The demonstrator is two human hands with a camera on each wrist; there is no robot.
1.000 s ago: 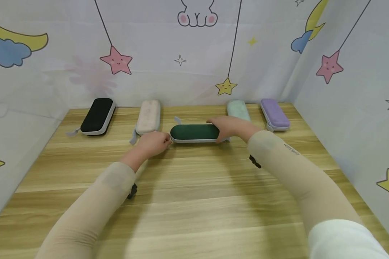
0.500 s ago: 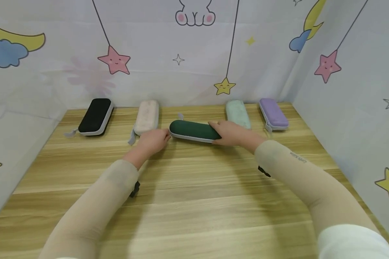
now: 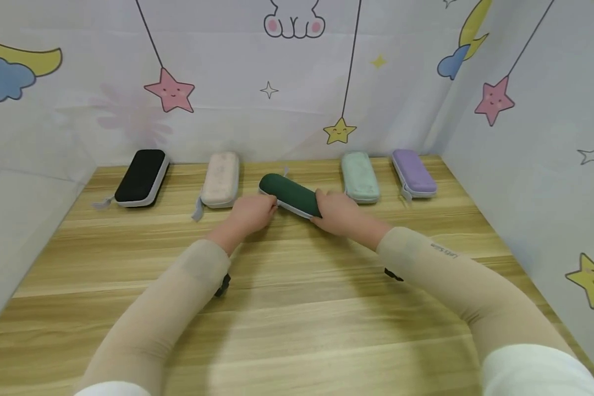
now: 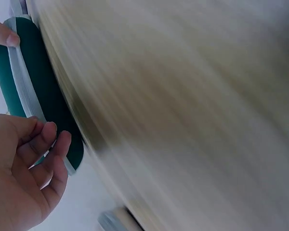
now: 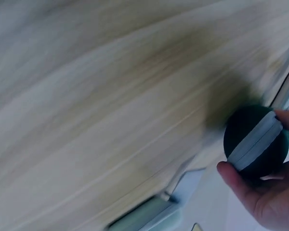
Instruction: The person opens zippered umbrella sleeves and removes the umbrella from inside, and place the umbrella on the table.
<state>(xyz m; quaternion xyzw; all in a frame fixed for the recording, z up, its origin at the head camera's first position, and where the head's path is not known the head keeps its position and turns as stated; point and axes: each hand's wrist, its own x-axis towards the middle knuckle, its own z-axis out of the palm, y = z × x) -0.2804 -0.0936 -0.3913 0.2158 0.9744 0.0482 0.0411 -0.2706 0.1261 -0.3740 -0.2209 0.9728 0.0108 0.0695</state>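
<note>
A long green zip case [image 3: 291, 193] with a grey zip band lies slanted between the two hands, its left end farther back. My right hand [image 3: 337, 213] grips its right end, thumb and fingers on either side of the band in the right wrist view. At the front side near the left end is my left hand [image 3: 254, 213]. In the left wrist view its thumb and bent fingers [image 4: 49, 139] pinch at the zip band [image 4: 24, 79]; the small zipper pull is hidden between them. A grey strap [image 3: 286, 171] sticks out behind the case.
Along the back of the wooden table [image 3: 297, 308] lie a black case [image 3: 141, 175], a pale pink case [image 3: 221, 179], a mint case [image 3: 359, 176] and a purple case [image 3: 414, 171]. A patterned cloth wall [image 3: 218, 126] stands close behind them.
The green case has turned, its right end swinging nearer and its left end farther back. My left hand has shifted right along the front side of the case; the right hand still grips its end.
</note>
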